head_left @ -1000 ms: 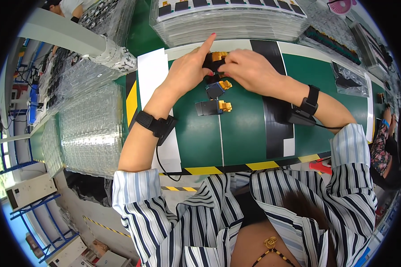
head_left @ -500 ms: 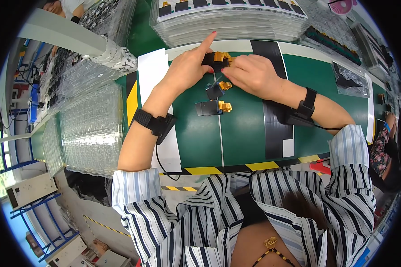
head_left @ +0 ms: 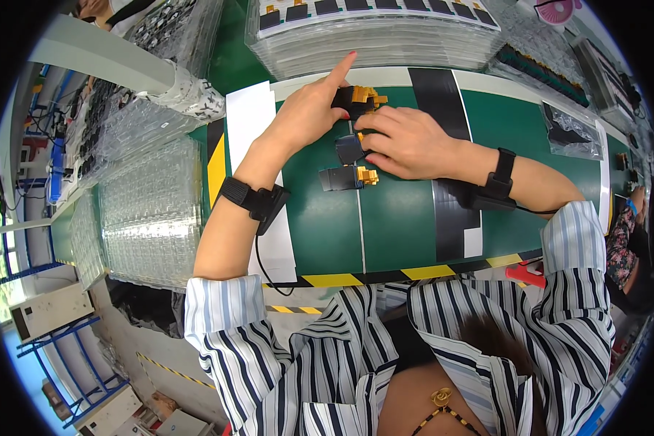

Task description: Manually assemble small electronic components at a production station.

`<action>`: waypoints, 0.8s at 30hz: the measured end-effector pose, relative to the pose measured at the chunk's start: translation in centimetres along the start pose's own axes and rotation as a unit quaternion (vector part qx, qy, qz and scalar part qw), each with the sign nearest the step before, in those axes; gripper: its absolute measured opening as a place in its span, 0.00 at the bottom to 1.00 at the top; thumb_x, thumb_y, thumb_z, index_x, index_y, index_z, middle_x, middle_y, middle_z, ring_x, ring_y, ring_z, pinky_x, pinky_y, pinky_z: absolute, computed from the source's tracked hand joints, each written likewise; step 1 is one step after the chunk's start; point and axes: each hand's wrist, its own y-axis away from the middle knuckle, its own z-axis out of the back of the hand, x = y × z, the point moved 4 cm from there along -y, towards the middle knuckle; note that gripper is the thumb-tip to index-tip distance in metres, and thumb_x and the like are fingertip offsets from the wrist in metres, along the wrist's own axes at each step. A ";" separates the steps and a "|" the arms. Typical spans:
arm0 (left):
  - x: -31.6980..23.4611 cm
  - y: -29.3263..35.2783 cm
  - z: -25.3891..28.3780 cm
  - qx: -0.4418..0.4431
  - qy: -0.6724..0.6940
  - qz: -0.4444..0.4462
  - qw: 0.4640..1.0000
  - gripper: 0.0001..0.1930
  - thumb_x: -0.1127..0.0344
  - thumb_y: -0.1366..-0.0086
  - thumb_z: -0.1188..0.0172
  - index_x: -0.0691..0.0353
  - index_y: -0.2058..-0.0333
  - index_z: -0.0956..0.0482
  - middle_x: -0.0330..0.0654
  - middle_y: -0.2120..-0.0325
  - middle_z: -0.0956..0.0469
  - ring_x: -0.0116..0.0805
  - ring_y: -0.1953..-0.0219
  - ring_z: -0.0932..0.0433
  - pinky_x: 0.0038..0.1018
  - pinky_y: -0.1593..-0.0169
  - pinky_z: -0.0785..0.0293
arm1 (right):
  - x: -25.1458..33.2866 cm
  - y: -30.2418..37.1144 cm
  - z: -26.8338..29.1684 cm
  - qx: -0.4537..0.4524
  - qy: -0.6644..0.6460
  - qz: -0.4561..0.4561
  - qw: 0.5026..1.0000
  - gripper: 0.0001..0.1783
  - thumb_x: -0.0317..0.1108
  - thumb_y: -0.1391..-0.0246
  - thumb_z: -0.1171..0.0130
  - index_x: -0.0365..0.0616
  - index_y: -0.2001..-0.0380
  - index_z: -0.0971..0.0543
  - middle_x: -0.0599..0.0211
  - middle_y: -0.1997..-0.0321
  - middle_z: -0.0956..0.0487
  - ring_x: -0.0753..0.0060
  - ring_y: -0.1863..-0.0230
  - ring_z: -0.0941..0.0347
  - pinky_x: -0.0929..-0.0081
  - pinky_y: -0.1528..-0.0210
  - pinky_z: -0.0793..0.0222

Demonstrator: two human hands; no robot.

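Note:
Three small black parts with yellow connector ends lie on the green work mat (head_left: 400,225). My left hand (head_left: 309,109) grips the far part (head_left: 357,96) with thumb and fingers, its index finger sticking straight out. My right hand (head_left: 407,142) rests fingers-down over the middle part (head_left: 347,148), partly hiding it. The near part (head_left: 345,178) lies free on the mat just below my right fingertips. Both wrists carry black straps.
A tall stack of clear plastic trays (head_left: 370,36) holding more black parts stands at the mat's far edge. More clear trays (head_left: 149,211) lie on the left. A white paper sheet (head_left: 251,116) sits under my left forearm. A black bag (head_left: 570,134) lies at right.
My right hand has slid slightly nearer and left, covering the middle part. My left hand keeps its hold on the far part.

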 end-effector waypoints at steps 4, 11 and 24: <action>-0.3 -0.2 0.0 0.001 -0.001 -0.003 1.000 0.45 0.77 0.50 0.38 0.46 0.36 0.53 0.49 0.55 0.26 0.49 0.60 0.27 0.37 0.55 0.30 | -1.9 -0.5 1.5 -0.015 -0.062 -0.123 0.990 0.19 0.27 0.54 0.41 0.42 0.56 0.28 0.62 0.56 0.28 0.67 0.63 0.29 0.76 0.63 0.31; -0.8 -0.3 0.2 0.012 0.000 0.007 1.000 0.45 0.76 0.50 0.38 0.48 0.37 0.53 0.51 0.57 0.25 0.52 0.56 0.26 0.38 0.54 0.29 | -6.4 2.2 -2.5 0.041 -0.311 -0.467 0.827 0.30 0.22 0.47 0.51 0.37 0.39 0.42 0.54 0.51 0.28 0.70 0.58 0.28 0.76 0.52 0.32; -0.6 -0.3 0.1 0.014 -0.083 -0.010 0.996 0.47 0.76 0.53 0.36 0.48 0.37 0.52 0.51 0.61 0.24 0.51 0.57 0.26 0.38 0.57 0.29 | -3.9 0.1 -2.2 0.035 -0.287 -0.416 0.862 0.27 0.28 0.51 0.44 0.30 0.48 0.36 0.46 0.55 0.25 0.49 0.52 0.30 0.67 0.50 0.34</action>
